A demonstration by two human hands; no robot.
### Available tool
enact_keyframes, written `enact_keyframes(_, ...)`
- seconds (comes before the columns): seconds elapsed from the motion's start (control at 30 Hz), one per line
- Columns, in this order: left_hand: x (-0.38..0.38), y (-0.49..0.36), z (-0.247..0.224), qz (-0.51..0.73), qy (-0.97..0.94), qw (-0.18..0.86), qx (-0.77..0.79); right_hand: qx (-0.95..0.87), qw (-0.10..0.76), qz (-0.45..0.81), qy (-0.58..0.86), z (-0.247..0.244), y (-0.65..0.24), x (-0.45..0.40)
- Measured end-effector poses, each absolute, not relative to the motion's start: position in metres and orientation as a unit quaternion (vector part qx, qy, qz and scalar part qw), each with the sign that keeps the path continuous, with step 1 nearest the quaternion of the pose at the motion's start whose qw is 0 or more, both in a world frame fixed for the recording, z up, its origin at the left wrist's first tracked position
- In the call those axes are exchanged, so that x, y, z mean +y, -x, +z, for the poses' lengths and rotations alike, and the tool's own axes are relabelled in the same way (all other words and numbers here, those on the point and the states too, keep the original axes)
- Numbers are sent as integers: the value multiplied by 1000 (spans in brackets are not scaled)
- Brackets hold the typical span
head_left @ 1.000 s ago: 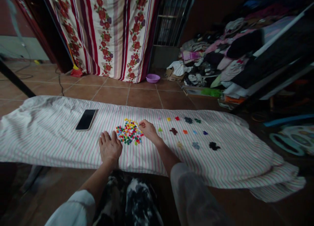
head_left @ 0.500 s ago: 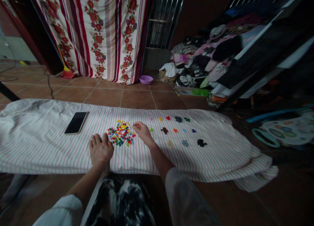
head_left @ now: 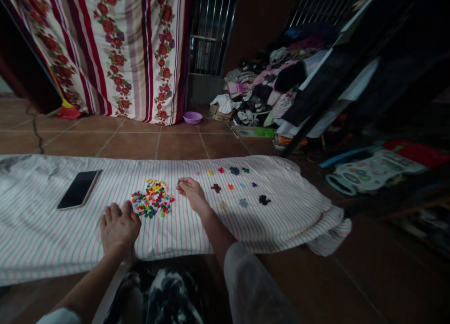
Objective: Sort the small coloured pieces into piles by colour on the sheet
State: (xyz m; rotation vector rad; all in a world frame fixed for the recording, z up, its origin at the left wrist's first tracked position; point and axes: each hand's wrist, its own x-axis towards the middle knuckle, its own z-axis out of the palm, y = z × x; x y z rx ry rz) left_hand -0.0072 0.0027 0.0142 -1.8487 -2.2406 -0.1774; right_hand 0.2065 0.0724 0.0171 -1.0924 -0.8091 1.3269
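Note:
A pile of small multicoloured cubes (head_left: 153,198) lies on the striped cloth (head_left: 281,225). My left hand (head_left: 120,226) rests palm down at the left of the pile, its fingers loosely spread and holding nothing. Just beyond the pile's right side, my right hand (head_left: 191,192) pinches a tiny green cube (head_left: 179,181) between thumb and fingertips. Farther right are small single-colour groups, among them brown cubes (head_left: 215,188), red cubes (head_left: 221,170), dark grey cubes (head_left: 234,171), green cubes (head_left: 246,170), grey cubes (head_left: 243,202) and black cubes (head_left: 264,200).
A phone (head_left: 78,189) lies on the cloth at the left. Beyond it hangs a flowered curtain (head_left: 133,52), with a purple basin (head_left: 192,118) on the tiled floor. Heaped clothes (head_left: 267,85) are at the back right; a patterned plastic item (head_left: 378,169) stands at the right.
The view has turned right, so everything sits farther left. My right hand is slightly farther from the pile, and the green cube shows more clearly. My left hand stays on the cloth.

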Motion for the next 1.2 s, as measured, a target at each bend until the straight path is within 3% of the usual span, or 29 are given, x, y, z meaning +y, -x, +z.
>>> enact_keyframes(0.73, 0, 5, 26, -30, 643, 95, -759, -295, 655, 312, 622, 11, -405, 75)
enact_keyframes(1.0, 0, 2, 28, -35, 642, 80, -762, -384, 469, 97, 789, 14, -489, 78)
enact_keyframes(1.2, 1, 2, 26, -39, 642, 83, -761, -455, 335, -23, 825, 12, -516, 95)
